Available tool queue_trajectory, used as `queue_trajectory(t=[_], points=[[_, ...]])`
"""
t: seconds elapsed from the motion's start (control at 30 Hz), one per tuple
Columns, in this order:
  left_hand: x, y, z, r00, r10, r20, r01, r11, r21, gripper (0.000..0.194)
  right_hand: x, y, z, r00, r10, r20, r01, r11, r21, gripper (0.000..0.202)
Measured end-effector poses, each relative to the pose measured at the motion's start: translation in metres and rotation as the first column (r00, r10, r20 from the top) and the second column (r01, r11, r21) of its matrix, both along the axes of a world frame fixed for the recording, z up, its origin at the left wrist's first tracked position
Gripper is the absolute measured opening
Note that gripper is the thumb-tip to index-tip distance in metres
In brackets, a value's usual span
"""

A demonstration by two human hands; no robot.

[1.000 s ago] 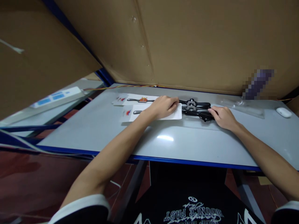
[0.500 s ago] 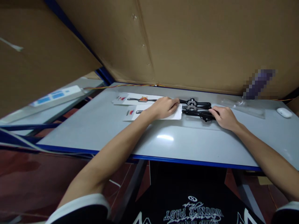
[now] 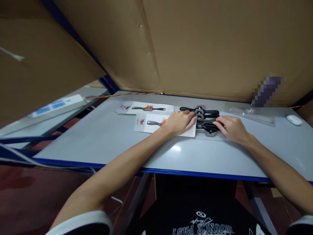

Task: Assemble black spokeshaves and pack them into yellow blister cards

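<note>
On the table, right fingers pinch a black tool; left fingers, over a card, clamped or not, I cannot tell; this handling probably needs steadiness next.

Brown cardboard sheet as back wall, crease and small dents left of center. Second cardboard panel closes left side. Blue frame post in corner between them. Worktop: pale grey, glossy, blue front edge, dark legs under. Light reflection near front, otherwise dim. Red-yellow wire along wall base. Grey side surface at left, gap between it and worktop. Floor: dark red tile, pale joints.
</note>
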State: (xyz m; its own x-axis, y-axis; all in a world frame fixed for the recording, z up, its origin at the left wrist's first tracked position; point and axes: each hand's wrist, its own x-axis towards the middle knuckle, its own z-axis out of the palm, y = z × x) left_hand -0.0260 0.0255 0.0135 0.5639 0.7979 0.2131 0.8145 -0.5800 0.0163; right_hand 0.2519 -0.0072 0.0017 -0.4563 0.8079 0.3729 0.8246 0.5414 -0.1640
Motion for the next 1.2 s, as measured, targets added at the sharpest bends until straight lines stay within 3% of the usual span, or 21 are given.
queue_trajectory(t=[0.13,0.33,0.47,0.57,0.7,0.87,0.97,1.2], points=[[0.009,-0.004,-0.009,0.998,0.051,0.045,-0.054,0.996,0.074,0.054,-0.007,-0.005,0.0,0.999,0.03,-0.032,-0.03,1.0,-0.005,0.038],[0.024,-0.007,-0.022,0.992,-0.103,0.071,0.081,0.962,0.262,0.051,-0.029,-0.016,-0.002,0.998,0.06,-0.02,-0.059,0.998,0.018,0.037],[0.03,-0.008,-0.021,0.988,-0.151,0.043,0.136,0.961,0.242,0.052,-0.039,-0.019,0.004,0.999,0.033,-0.015,-0.033,0.999,-0.018,0.035],[0.027,-0.006,-0.018,0.989,-0.129,0.076,0.111,0.972,0.209,0.055,-0.027,-0.015,0.016,0.997,0.075,0.006,-0.073,0.985,-0.156,0.024],[0.011,-0.002,-0.016,0.992,-0.054,0.111,0.033,0.983,0.181,0.06,0.004,-0.008,0.03,0.999,0.041,0.027,-0.027,0.922,-0.387,0.031],[-0.004,0.0,-0.015,0.997,0.008,0.075,-0.021,0.984,0.175,0.057,0.02,-0.004,0.023,0.959,-0.001,-0.283,-0.189,0.74,-0.645,0.038],[-0.004,0.001,-0.016,0.999,-0.002,0.047,-0.006,0.984,0.179,0.058,0.013,-0.003,0.013,0.911,-0.049,-0.41,-0.267,0.688,-0.674,0.039],[0.007,0.004,-0.022,0.992,-0.065,0.105,0.04,0.973,0.226,0.046,-0.004,-0.006,0.004,0.856,-0.013,-0.516,-0.376,0.669,-0.641,0.037]])
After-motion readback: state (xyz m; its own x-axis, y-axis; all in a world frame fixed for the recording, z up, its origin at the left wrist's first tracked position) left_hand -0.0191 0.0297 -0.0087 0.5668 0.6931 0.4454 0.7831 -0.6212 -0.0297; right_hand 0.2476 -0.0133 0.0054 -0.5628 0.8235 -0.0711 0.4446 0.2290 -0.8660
